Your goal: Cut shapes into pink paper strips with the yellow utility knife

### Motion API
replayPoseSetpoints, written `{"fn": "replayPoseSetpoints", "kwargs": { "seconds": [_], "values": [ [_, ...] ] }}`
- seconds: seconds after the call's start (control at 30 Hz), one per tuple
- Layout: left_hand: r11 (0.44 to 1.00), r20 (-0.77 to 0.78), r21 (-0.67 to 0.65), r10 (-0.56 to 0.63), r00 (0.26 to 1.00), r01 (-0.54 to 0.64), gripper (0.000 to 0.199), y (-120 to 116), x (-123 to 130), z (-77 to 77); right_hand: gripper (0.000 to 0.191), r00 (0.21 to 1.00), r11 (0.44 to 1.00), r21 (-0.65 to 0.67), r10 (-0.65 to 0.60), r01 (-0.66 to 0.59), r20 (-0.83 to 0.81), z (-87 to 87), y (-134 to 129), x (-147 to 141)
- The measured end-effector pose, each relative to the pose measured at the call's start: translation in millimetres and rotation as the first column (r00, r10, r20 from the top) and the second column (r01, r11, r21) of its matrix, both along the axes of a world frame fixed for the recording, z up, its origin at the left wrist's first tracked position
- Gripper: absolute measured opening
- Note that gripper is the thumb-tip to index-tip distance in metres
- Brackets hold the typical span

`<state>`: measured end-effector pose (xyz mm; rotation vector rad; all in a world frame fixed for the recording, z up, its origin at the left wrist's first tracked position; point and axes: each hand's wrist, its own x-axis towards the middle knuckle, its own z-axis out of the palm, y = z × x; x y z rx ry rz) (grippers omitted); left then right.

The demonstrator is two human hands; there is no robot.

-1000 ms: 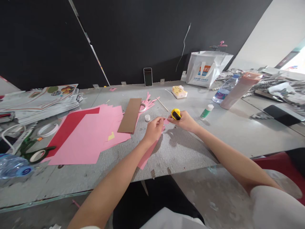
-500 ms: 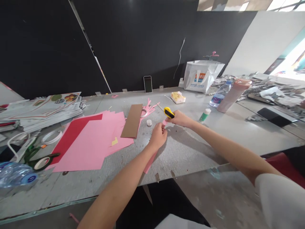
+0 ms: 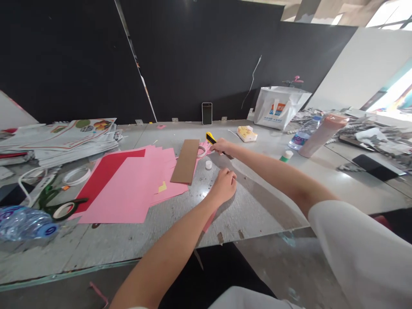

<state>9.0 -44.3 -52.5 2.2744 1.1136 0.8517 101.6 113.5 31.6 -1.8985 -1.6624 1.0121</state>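
Note:
My right hand (image 3: 220, 146) is closed around a yellow and black utility knife (image 3: 210, 137), beside a roll of tape (image 3: 201, 151) and some cut pink paper strips (image 3: 207, 146). My left hand (image 3: 224, 184) rests on the table with its fingers curled over a strip of pink paper (image 3: 210, 222), most of which is hidden beneath the hand and forearm. Between the tape and my left hand sits a small white cap (image 3: 208, 165). A brown cardboard piece (image 3: 186, 162) lies to the left, partly over pink sheets.
Pink sheets (image 3: 119, 193) and a red sheet (image 3: 107, 171) cover the left side. Scissors (image 3: 61, 206) and a water bottle (image 3: 25, 223) lie further left. At right stand a glue stick (image 3: 286, 156), a tissue pack (image 3: 246, 133), a pink tumbler (image 3: 322, 135) and a white bag (image 3: 280, 107).
My right hand has moved left and away from me with the utility knife, leaving my left hand and coming to the pink strips. The whole view has shifted slightly.

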Motion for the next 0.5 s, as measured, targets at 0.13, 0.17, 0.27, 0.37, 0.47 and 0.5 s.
{"fn": "replayPoseSetpoints", "kwargs": {
  "seconds": [0.13,0.17,0.27,0.37,0.47,0.5],
  "values": [
    [1.0,-0.008,0.013,-0.01,1.0,0.01,0.023,-0.8,1.5,-2.3,0.029,0.998,1.0,-0.005,-0.021,0.021,0.054,-6.6,5.0,-8.8],
    [1.0,-0.01,0.014,-0.013,1.0,0.013,0.023,-1.0,1.7,-2.3,0.028,0.998,1.0,-0.007,-0.023,0.024,0.061,-7.9,5.8,-9.6],
    [1.0,-0.021,0.014,-0.017,1.0,0.017,0.024,-1.3,2.0,-1.1,0.026,0.997,1.0,-0.008,-0.017,0.018,0.073,-10.1,8.0,-10.3],
    [1.0,-0.043,0.014,-0.02,0.999,0.021,0.026,-1.5,2.3,0.3,0.024,0.996,1.0,-0.01,-0.009,0.01,0.091,-10.8,10.9,-10.7],
    [1.0,-0.052,0.015,-0.025,0.998,0.026,0.026,-1.6,2.5,0.8,0.024,0.993,1.0,-0.014,-0.006,0.008,0.121,-12.0,14.9,-12.4],
    [1.0,-0.053,0.015,-0.027,0.998,0.027,0.026,-1.6,2.6,0.8,0.025,0.991,1.0,-0.016,-0.004,0.006,0.132,-12.6,16.3,-13.3]
  ]
}}
